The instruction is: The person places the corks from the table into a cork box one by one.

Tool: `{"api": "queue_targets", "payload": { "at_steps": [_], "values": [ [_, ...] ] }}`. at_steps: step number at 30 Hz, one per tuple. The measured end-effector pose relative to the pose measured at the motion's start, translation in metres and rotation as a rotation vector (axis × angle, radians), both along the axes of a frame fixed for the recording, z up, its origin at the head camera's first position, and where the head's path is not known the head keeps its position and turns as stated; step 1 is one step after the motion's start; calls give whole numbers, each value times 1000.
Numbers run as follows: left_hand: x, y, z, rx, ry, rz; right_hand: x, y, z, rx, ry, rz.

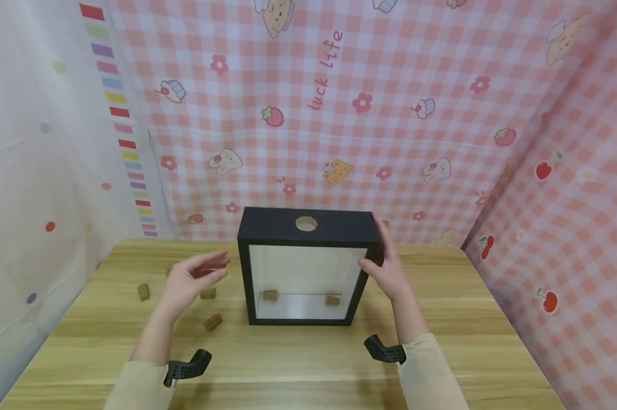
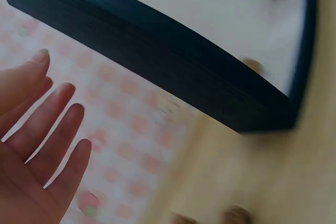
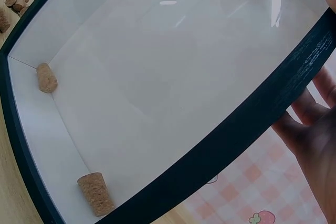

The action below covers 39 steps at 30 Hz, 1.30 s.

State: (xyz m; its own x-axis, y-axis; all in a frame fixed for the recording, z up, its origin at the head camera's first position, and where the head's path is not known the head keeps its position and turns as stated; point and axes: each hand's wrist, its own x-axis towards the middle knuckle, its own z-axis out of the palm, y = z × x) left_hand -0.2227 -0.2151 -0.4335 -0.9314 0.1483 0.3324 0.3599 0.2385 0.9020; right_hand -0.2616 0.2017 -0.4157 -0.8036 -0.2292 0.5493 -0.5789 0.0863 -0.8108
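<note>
A black shadow box frame with a clear front and a round hole in its top stands upright on the table. Inside it, on the white floor, lie two cork stoppers, a left cork and a right cork. My right hand grips the box's right side near the top, thumb at the front edge and fingers along the side. To the left of the box, apart from it, my left hand is in the air with fingers extended and nothing held. In the left wrist view its palm and spread fingers show beside the box's black side.
Several loose corks lie on the wooden table around and below my left hand, among them a near cork and a far-left cork. A pink checked cloth hangs behind the table, with more cloth at both sides.
</note>
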Motion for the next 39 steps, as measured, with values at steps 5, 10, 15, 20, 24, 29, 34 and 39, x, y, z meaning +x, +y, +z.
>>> {"api": "queue_targets", "payload": {
  "at_steps": [5, 10, 15, 20, 24, 29, 34, 39],
  "values": [
    [3, -3, -32, -61, -79, -33, 1, 0, 1, -4, -2, -1],
    [11, -6, -51, -87, -121, -20, 4, -2, 4, 1, 6, -5],
    [21, -10, -66, -85, -148, 6, 1, 0, -1, 3, 6, -12],
    [29, -18, -81, -97, -205, 45, 1, -1, -1, -5, 6, -4],
    [33, -24, -91, -125, -186, 39, 0, -1, -1, -21, 3, 10],
    [37, -30, -98, -181, -158, 42, 0, -2, -2, -34, 10, 22],
    [39, -33, -101, -265, -161, 82, -1, -3, -2, -36, 18, 20],
    [39, -32, -105, -295, -105, 95, -1, -2, -2, -30, 32, 5]
  ]
}}
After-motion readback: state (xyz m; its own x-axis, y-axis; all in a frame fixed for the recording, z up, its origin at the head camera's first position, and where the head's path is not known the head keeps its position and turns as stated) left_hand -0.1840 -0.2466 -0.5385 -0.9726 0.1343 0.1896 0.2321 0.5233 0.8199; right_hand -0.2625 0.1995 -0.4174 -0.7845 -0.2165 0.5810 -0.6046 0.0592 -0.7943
